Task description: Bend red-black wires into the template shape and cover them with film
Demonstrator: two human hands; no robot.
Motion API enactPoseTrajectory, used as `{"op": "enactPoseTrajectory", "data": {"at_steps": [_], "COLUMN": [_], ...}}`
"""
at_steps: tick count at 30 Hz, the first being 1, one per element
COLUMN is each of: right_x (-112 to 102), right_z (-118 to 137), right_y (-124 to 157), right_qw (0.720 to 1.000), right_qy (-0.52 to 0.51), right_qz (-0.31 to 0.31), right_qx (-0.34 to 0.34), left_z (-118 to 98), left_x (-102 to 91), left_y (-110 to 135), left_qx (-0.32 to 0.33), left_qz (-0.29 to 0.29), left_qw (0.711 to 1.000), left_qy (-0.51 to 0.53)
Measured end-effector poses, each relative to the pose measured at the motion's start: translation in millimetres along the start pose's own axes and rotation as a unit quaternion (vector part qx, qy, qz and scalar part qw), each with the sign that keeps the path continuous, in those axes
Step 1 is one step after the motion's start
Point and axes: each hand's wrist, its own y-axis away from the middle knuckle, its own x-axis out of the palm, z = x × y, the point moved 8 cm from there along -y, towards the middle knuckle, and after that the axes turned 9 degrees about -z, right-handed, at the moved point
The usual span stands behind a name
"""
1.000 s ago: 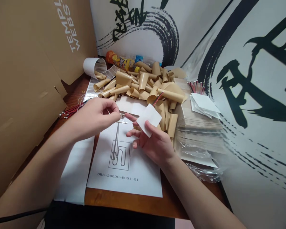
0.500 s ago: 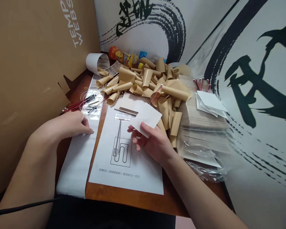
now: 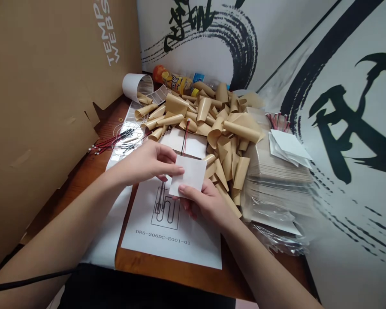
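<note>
Both my hands meet over a printed sheet [image 3: 167, 240] marked DRS-206DC-E001-01 that lies on the wooden table [image 3: 180, 274]. My right hand [image 3: 202, 201] pinches a small white square pad [image 3: 189, 174] by its lower edge. My left hand [image 3: 148, 161] grips the pad's left edge with closed fingers. A thin red and black wire [image 3: 185, 137] runs up from behind the pad toward the far side of the table. A line drawing of a looped part [image 3: 165, 210] shows on the sheet just below the pad.
A heap of curled tan backing strips [image 3: 212, 120] fills the far middle. Stacked pads in clear plastic [image 3: 276, 180] sit at the right. More wires [image 3: 116, 141] and a label strip [image 3: 125, 133] lie at the left, beside a cardboard wall [image 3: 35, 107]. A bottle [image 3: 176, 83] lies behind.
My left hand left the label strip at the left and came to the white pad. My right hand drew the pad lower and nearer. A red and black wire now shows above the pad.
</note>
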Motion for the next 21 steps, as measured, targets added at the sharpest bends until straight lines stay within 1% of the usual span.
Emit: {"op": "enactPoseTrajectory", "data": {"at_steps": [2, 4, 6, 9, 11, 13, 15, 18, 21], "right_x": [-0.4, -2.7, -6.7, -9.9, -7.3, -4.9, -3.8, -3.0, -4.3], "right_z": [3.1, 5.3, 6.4, 5.7, 5.1, 4.5, 3.1, 1.7, 3.2], "right_y": [-0.1, -1.0, -2.3, -3.6, -4.0, -4.1, -4.1, -3.5, -2.0], "right_qw": [1.000, 0.999, 0.997, 0.996, 0.996, 0.995, 0.996, 0.997, 0.997], "right_qy": [0.025, 0.043, 0.048, 0.041, 0.054, 0.067, 0.069, 0.064, 0.056], "right_qz": [-0.003, -0.018, -0.044, -0.069, -0.059, -0.050, -0.047, -0.044, -0.054], "right_qx": [-0.015, -0.025, -0.030, -0.034, -0.044, -0.051, -0.043, -0.018, -0.004], "left_z": [11.7, 19.5, 21.9, 20.7, 22.2, 25.9, 27.9, 25.2, 22.1], "left_x": [3.5, 2.5, 1.4, 6.4, 11.2, 12.8, 11.7, 10.5, 11.9], "left_y": [-6.3, -8.6, -7.8, -5.0, -4.4, -5.1, -6.0, -5.7, -3.6], "left_qx": [-0.020, -0.027, -0.023, -0.015, -0.024, -0.042, -0.049, -0.036, -0.024], "left_qz": [-0.003, -0.014, -0.020, -0.004, 0.001, -0.015, -0.036, -0.042, -0.027], "left_qw": [0.999, 0.996, 0.996, 0.996, 0.995, 0.995, 0.995, 0.995, 0.993], "left_qy": [0.049, 0.078, 0.088, 0.091, 0.092, 0.090, 0.082, 0.083, 0.112]}}
